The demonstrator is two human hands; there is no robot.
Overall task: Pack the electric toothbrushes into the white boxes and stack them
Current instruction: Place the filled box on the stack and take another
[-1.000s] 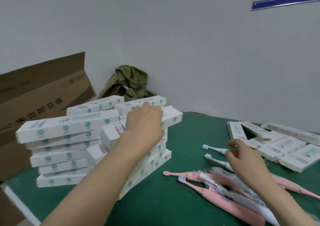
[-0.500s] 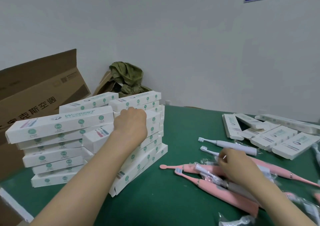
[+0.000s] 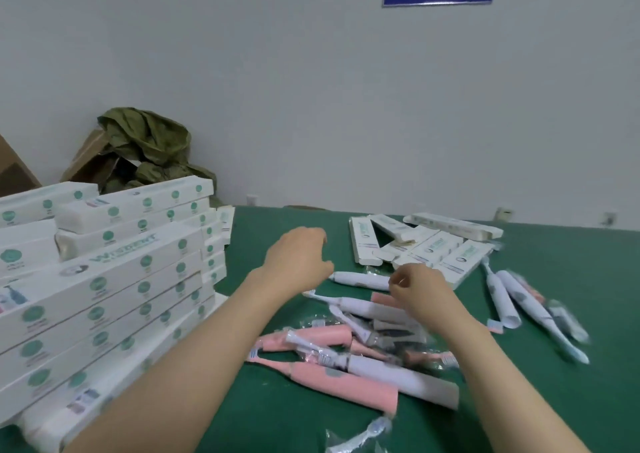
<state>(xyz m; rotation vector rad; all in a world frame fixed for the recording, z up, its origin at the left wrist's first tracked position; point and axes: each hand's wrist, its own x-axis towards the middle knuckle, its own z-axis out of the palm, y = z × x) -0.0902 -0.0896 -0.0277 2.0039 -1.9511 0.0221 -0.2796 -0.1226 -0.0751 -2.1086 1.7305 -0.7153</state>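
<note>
Nearest on the bench point(image 3: 277, 428), a wrapped brush head point(image 3: 375, 430) lies loose, just short of the heap of toothbrushes point(image 3: 346, 383). These are pink and white, crossed over one another in crinkled clear wrappers. From such a tangle, more than one piece could be dragged up when one is lifted, or a slick wrapper could be let slip. The loose head could also be swept off the bench by a forearm. At the left, the stack point(image 3: 114, 289) of white boxes is built unevenly, with rows askew and lower boxes jutting out. It could probably be shunted or toppled if nudged by the left arm, which passes just beside it.

The left hand point(image 3: 298, 258) is held above the bench between the stack and the heap. Its fingers point(image 3: 318, 262) are loosely curled downward and nothing is seen in them. The right hand point(image 3: 424, 291) is set over the far side of the heap, its fingers point(image 3: 401, 279) bunched at the butt of a white toothbrush point(image 3: 360, 279). Whether that toothbrush or a wrapper is actually pinched cannot be told through the blur.

Beyond the hands, open boxes point(image 3: 422, 244) are scattered flat with flaps out. More toothbrushes point(image 3: 502, 296) lie to their right.
</note>
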